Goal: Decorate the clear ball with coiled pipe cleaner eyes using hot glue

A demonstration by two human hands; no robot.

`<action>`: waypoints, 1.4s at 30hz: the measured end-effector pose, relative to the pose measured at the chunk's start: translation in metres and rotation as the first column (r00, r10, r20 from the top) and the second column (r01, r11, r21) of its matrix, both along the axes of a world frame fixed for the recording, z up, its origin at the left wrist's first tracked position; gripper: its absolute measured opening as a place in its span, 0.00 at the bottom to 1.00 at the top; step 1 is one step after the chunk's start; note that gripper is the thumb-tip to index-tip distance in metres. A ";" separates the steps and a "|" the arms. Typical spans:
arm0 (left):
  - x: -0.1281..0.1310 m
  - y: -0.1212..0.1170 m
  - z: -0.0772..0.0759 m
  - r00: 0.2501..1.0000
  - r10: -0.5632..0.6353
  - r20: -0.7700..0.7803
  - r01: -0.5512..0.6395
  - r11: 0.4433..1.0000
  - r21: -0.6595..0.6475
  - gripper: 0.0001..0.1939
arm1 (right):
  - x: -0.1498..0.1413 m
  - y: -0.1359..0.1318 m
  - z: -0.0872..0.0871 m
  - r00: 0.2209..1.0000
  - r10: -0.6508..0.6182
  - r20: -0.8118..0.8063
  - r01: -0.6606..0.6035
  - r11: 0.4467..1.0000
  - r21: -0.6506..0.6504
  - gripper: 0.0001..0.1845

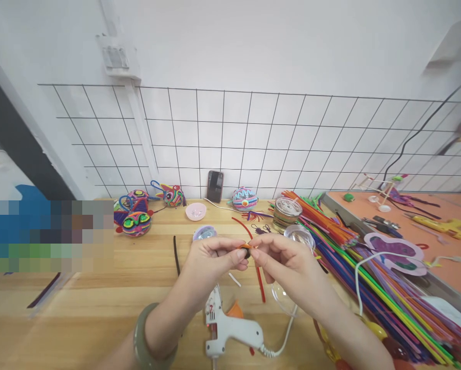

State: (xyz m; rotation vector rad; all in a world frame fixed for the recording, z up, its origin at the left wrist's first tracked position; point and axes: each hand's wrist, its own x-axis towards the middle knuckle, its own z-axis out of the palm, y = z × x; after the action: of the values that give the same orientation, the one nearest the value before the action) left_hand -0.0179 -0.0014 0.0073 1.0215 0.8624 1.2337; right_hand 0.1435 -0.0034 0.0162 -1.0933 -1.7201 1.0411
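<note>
Above the wooden surface [126,293], a small black-and-orange piece [246,251] was held between the two hands, raised clear of the wood. By the left hand [210,264] it was pinched, with thumb and forefinger closed on it; by the right hand [290,262] its other side was gripped, the fingers likewise drawn nearly together. How firmly it was pressed could not be told.

Little of the piece could be made out, and no join to any larger form was seen, so its shaping was judged to be at an early or small-detail stage. By contrast, the coiled, multicoloured ornament [244,199] near the wall was judged largely finished. Loose lengths, among them the red stem [260,285] and the black stem [176,253], were left unattached.

Below the hands, between the forearms, the white glue gun [238,329] was laid, its cord led off to the right, where a sleeve or wrist might be caught. On that side, movement was hemmed in by the clear dome [300,237], the lidded jar [287,215] and the bundle of coloured stems [372,288], spread along the raised edge. More open room was offered on the left.
</note>
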 end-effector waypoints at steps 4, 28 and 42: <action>0.001 0.000 0.001 0.998 0.030 0.047 -0.028 0.999 -0.035 0.10 | -0.001 -0.002 0.001 0.999 -0.026 -0.026 0.025 0.999 -0.021 0.09; 0.006 -0.002 -0.003 0.992 0.032 0.125 -0.027 0.999 -0.044 0.09 | -0.004 -0.007 0.004 0.996 0.013 0.083 -0.017 0.999 0.046 0.11; 0.013 -0.004 -0.012 0.984 0.066 0.167 -0.064 0.998 -0.015 0.07 | -0.010 -0.009 -0.011 0.926 -0.280 0.253 0.105 0.835 0.541 0.07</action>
State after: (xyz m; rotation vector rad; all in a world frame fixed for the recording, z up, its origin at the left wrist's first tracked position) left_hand -0.0049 -0.0049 -0.0043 0.8737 0.7744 1.3492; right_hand 0.1335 -0.0127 0.0050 -1.0853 -1.9394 0.2333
